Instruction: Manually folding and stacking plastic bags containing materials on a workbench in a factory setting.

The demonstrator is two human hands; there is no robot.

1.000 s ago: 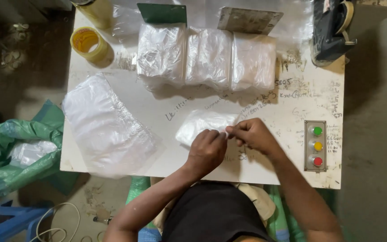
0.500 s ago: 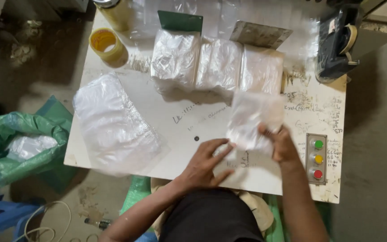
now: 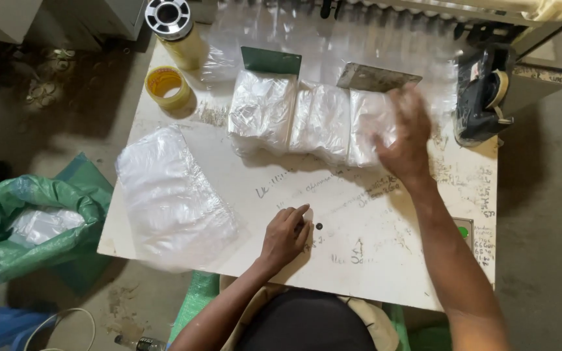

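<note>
My right hand reaches across the white table and lies palm down, blurred, on the rightmost of three stacks of clear plastic bags. The fingers are spread flat over the top bag, and I see no grip on it. My left hand rests on the tabletop near the front edge, fingers loosely curled and holding nothing, next to a small black dot. A larger loose pile of clear bags lies at the table's left side.
A yellow tape roll and a yellow cylinder with a metal spool stand at the far left. A black tape dispenser sits at the far right. A green sack holding plastic lies on the floor to the left.
My right hand carried a clear bag from the table's front up to the rightmost stack at the back. My left hand let go of the bag and stayed near the front.
</note>
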